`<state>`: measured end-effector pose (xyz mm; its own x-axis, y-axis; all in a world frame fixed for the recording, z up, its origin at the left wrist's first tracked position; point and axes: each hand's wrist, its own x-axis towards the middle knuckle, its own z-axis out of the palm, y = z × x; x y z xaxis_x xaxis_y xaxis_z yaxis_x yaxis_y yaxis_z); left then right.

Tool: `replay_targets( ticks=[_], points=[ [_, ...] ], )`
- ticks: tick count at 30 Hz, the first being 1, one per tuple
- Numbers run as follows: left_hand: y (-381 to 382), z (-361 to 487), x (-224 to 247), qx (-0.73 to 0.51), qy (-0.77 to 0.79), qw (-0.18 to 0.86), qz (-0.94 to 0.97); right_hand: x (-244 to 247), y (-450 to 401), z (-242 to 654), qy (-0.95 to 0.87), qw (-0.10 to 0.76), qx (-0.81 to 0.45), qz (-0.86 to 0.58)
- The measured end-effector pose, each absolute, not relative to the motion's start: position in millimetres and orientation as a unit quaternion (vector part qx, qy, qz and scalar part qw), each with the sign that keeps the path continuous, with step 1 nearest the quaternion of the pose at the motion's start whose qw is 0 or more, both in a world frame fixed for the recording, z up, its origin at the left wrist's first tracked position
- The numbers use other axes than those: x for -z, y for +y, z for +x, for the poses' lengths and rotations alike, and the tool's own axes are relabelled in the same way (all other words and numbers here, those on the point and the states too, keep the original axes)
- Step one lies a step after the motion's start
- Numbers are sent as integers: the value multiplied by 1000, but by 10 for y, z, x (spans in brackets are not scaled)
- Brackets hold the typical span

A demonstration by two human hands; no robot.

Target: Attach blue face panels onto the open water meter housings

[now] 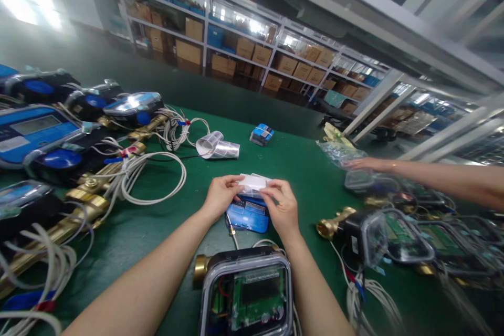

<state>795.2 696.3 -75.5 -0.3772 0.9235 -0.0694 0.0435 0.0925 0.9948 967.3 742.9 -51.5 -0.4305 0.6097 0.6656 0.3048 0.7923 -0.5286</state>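
Observation:
My left hand (221, 195) and my right hand (282, 206) pinch the two ends of a small white label (253, 182), fingertips closed on it. It is held above the far end of a blue faceplate (248, 217), which lies on the green table (173, 241). A brass-tipped probe (231, 228) is beside the faceplate's left edge. Nearest me, between my forearms, sits a meter (248, 291) with a clear-windowed black housing, a brass fitting on its left and a green circuit board inside.
A curled label strip (218, 147) and a bundle of blue faceplates (262, 134) lie farther back. Blue-faced meters (63, 157) with coiled cables crowd the left. On the right stand open-faced meters (407, 236); another person's hand (364, 163) touches clear plastic there.

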Motion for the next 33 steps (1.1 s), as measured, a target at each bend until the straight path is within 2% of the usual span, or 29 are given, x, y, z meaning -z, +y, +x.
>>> replay_targets(
  ticks=[3, 6, 9, 11, 17, 22, 27, 33],
  points=[
    [6926, 7960, 708, -525, 663, 325, 423, 430, 7421, 9718, -781, 517, -185, -298],
    [6944, 7880, 588, -492, 712, 201, 459, 384, 7465, 9823, -719, 573, -204, -336],
    [7119, 7652, 435, -440, 762, 92, 467, 381, 7509, 9913, -697, 597, -192, -348],
    [7315, 7434, 347, -390, 799, 60, 454, 390, 7522, 9944, -704, 599, -165, -344],
    [7933, 6987, 203, -233, 862, 107, 438, 452, 7553, 9955, -747, 569, -69, -336],
    [8332, 7290, 196, -175, 846, 89, 496, 496, 7578, 9961, -750, 560, -34, -351],
    [8582, 7618, 262, -156, 851, 83, 494, 503, 7586, 9982, -742, 560, -39, -366],
    [8639, 7707, 244, -193, 766, 216, 575, 489, 7586, 10000, -731, 565, -46, -381]
  ],
)
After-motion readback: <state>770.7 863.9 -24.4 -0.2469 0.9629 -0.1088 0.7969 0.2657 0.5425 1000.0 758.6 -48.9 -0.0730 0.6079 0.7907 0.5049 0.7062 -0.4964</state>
